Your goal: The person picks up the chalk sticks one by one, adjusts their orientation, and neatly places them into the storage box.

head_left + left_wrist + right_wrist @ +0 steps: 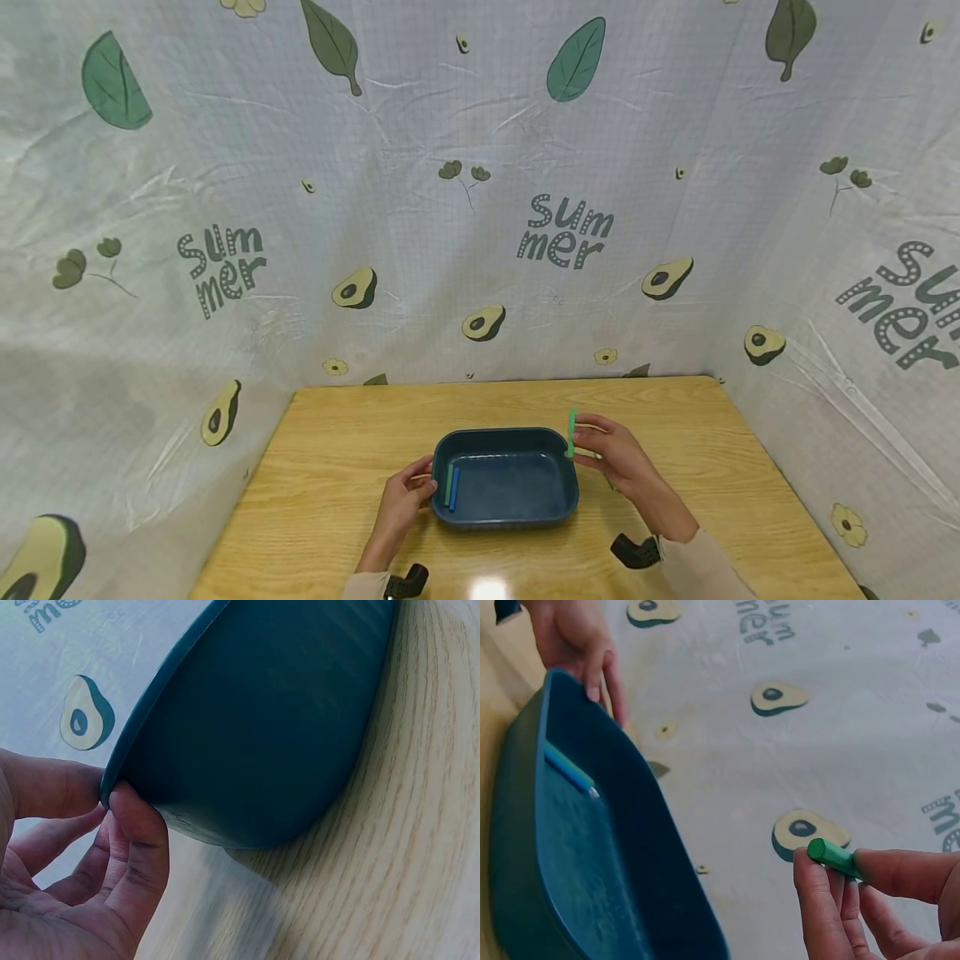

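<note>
A dark blue rectangular basin rests on the table. My left hand pinches its left rim; in the left wrist view the thumb and fingers hold the edge from both sides. My right hand holds a slim green marker upright by the basin's right rim. In the right wrist view that marker sits between thumb and fingertips, its flat end showing. Inside the basin, a blue marker and a green one lie side by side at the left. Part of another green thing shows beneath my right hand.
The basin stands on a wooden table. A pale sheet printed with avocados, leaves and lettering hangs behind and at both sides. Black devices are strapped to both wrists.
</note>
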### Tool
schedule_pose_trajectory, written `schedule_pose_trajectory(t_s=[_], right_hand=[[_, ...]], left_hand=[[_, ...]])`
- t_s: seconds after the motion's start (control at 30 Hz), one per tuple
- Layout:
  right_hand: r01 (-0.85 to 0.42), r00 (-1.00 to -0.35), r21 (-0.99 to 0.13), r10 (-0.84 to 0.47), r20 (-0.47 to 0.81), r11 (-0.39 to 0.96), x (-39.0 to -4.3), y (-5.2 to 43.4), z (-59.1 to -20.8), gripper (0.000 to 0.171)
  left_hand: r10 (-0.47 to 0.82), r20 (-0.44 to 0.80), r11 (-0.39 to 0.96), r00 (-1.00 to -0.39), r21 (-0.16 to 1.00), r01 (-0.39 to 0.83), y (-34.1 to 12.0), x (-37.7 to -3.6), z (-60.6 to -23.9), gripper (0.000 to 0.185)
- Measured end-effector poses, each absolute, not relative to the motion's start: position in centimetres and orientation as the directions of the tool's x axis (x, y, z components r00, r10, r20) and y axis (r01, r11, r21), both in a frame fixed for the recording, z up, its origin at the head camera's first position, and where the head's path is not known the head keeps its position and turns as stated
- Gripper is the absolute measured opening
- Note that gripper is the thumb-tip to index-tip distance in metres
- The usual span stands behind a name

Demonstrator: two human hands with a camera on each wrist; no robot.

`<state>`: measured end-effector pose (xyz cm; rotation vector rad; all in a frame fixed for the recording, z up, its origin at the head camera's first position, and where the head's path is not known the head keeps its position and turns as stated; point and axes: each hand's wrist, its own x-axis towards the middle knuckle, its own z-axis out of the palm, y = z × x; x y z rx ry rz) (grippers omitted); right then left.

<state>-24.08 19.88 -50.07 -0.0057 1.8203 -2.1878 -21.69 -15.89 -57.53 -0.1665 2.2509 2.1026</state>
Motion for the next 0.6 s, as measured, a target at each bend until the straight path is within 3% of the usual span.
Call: schedule_pose_trajectory(t_s=[0.6], right_hand=[[0.265, -0.933, -0.947, -0.297, -0.204, -0.18, -24.7, 13.8, -53.0, 0.045]], left_hand=[[-0.047, -0.123, 0.069, -0.991, 0.99, -0.126, -15.7, -21.7, -57.4, 0.048]])
